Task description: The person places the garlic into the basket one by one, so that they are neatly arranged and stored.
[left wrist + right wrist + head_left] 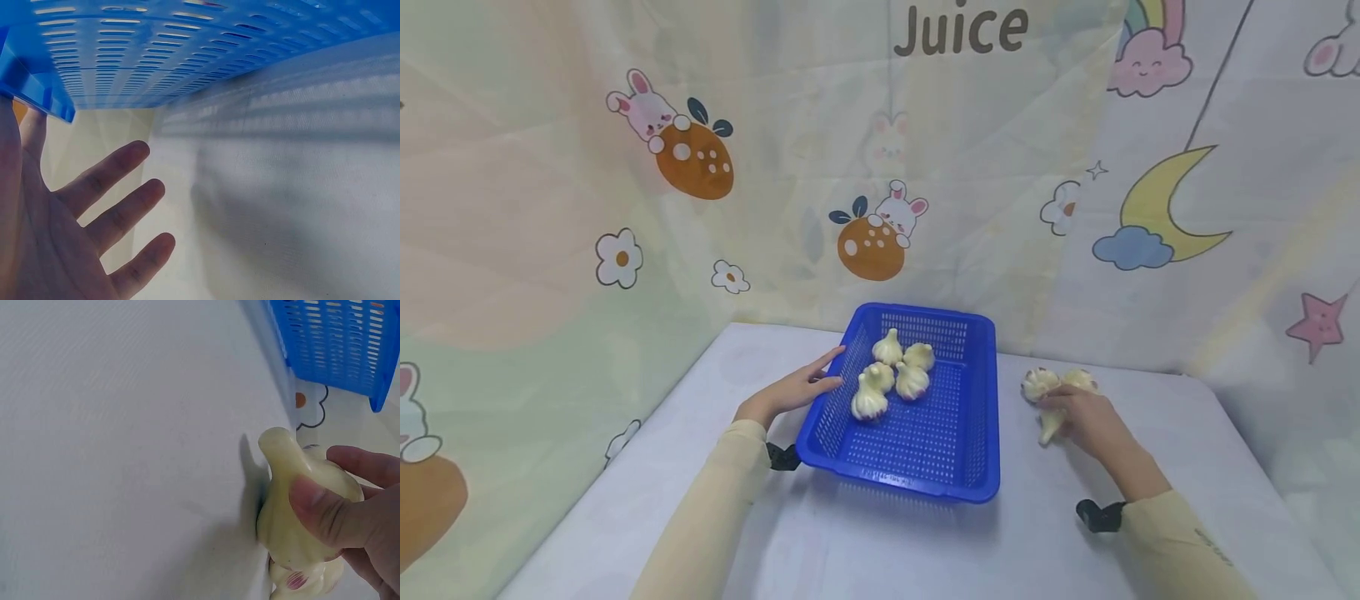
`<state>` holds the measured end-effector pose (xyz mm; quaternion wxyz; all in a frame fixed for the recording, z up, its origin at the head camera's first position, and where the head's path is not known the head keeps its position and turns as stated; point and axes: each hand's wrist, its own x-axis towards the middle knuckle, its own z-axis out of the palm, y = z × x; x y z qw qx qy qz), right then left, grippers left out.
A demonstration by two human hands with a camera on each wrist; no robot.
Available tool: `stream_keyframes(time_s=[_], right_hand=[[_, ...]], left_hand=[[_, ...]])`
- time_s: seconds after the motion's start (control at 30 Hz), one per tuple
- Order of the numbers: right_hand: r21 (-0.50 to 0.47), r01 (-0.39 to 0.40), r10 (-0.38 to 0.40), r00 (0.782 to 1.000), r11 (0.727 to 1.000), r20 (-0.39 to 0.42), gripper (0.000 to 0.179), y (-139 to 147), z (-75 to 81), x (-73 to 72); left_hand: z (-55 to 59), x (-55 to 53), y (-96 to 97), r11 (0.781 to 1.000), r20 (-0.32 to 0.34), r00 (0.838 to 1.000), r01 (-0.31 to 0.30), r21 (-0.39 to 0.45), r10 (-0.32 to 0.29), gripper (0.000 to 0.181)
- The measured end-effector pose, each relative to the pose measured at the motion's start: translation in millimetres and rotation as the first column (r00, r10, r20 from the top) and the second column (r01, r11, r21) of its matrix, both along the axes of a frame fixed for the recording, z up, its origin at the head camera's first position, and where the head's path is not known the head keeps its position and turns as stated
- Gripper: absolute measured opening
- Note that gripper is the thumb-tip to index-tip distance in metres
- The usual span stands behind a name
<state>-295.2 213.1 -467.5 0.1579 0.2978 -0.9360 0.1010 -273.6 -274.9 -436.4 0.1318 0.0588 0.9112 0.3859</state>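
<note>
A blue plastic basket (910,479) stands on the table with several white garlic bulbs (913,381) inside, grouped toward its left and back. My left hand (793,392) touches the basket's left rim, its fingers stretched out; in the left wrist view three fingers (115,219) spread free below the rim. To the right of the basket, my right hand (1086,417) pinches a garlic bulb (281,525) between thumb and fingers, its stem pointing away from the palm. Two more bulbs lie just behind that hand, one at the left (1040,384) and one at the right (1080,380).
A white-covered table (1030,542) carries everything. Printed cloth (790,167) with cartoon rabbits, flowers and a moon hangs behind and along the sides. Dark straps (1101,516) sit at both wrists.
</note>
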Motion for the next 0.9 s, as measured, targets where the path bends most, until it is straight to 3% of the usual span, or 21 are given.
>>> stream_keyframes(time_s=[0.13, 0.27, 0.47, 0.63, 0.83, 0.9], right_hand=[[-0.009, 0.03, -0.029, 0.997, 1.0, 0.071, 0.04, -2, 4.6, 1.2], [-0.022, 0.071, -0.067, 0.984, 0.997, 0.164, 0.048, -3, 8.8, 3.4], [-0.046, 0.124, -0.11, 0.964, 0.991, 0.24, 0.046, -3, 13.1, 6.1], [-0.057, 0.195, -0.167, 0.935, 0.979, 0.312, 0.046, 0, 14.7, 7.6], [-0.071, 0.279, -0.228, 0.885, 0.958, 0.407, 0.051, 6, 15.7, 11.1], [-0.086, 0.296, -0.236, 0.878, 0.951, 0.417, 0.052, 10, 13.5, 11.7]], left_hand=[[-0.7, 0.6, -1.2, 1.0, 0.013, 1.0, -0.007, 0.012, 0.007, 0.062], [-0.8, 0.5, -0.9, 0.999, 0.015, 1.0, 0.002, 0.039, -0.002, 0.062], [-1.1, -0.7, -0.8, 1.0, -0.003, 1.0, 0.008, 0.028, -0.008, 0.062], [-0.2, -0.7, 0.5, 1.0, -0.009, 1.0, 0.015, 0.013, -0.015, 0.063], [0.1, -2.9, -1.3, 0.999, 0.003, 1.0, 0.02, -0.025, -0.02, 0.063], [0.0, -3.3, -2.3, 0.999, 0.009, 1.0, 0.023, -0.034, -0.022, 0.063]])
